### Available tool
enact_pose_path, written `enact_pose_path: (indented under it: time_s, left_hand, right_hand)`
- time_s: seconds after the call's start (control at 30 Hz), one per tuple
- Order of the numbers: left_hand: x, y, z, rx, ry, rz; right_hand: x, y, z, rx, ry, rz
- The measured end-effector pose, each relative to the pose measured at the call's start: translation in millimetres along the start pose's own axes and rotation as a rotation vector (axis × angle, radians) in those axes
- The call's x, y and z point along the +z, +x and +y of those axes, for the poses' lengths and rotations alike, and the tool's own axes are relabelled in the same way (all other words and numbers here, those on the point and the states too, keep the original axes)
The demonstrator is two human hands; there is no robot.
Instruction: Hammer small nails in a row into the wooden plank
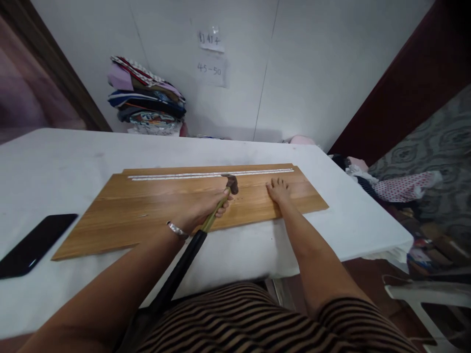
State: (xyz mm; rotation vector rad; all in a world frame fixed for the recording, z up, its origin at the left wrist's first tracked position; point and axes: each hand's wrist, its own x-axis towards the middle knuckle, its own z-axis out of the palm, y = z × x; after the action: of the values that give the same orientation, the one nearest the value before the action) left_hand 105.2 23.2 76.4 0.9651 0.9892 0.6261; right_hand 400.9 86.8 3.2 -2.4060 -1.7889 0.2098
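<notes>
On a white table (353, 220), wooden board (110, 211) lying flat. Left hand (204, 207) grips the hammer (188, 257) high, close under its head, probably for control. Right hand (280, 191) rests spread on the board, clutching nothing visible, seemingly steadying it. Specks (239, 198) beside the hammer: perhaps nails, too small to tell. Phone (37, 245) at left; folded cloth (150, 100) stacked by the pale wall (312, 73).

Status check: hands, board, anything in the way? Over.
Left hand gripping hammer; right hand spread on wood-grain board. Board flat on table. Small thin piece, possibly a nail, lying on board; phone alongside, clear of hands.
</notes>
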Motion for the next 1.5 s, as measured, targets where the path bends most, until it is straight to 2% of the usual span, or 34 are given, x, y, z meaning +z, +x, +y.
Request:
enact_pose_path:
  time_s: [0.17, 0.33, 0.5, 0.77, 1.0, 1.13, 1.5]
  left_hand:
    - [8.4, 8.2, -3.1, -0.075, -0.005, 0.005]
    - [12.1, 13.9, -9.7, -0.077, -0.049, -0.039]
    - [15.1, 15.8, -14.5, -0.105, -0.035, 0.014]
    - [18.9, 16.2, -11.2, -0.118, 0.001, 0.081]
    - [21.3, 17.6, -8.2, -0.099, -0.01, 0.048]
    - [24.6, 19.2, -7.8, -0.132, 0.0, 0.088]
    - [25.7, 20.7, -7.2, -0.147, -0.003, 0.106]
  right_hand:
    - [9.3, 4.7, 5.8, -0.013, 0.004, 0.02]
    - [10.8, 7.1, 6.4, -0.015, 0.008, 0.057]
    - [11.6, 6.1, 6.5, -0.031, 0.03, 0.096]
    - [12.6, 8.0, 7.7, -0.032, 0.036, 0.102]
    - [14.9, 10.0, 8.9, -0.036, 0.054, 0.113]
    - [16.0, 10.3, 9.6, -0.039, 0.067, 0.126]
    - [16.3, 10.6, 8.7, -0.036, 0.061, 0.122]
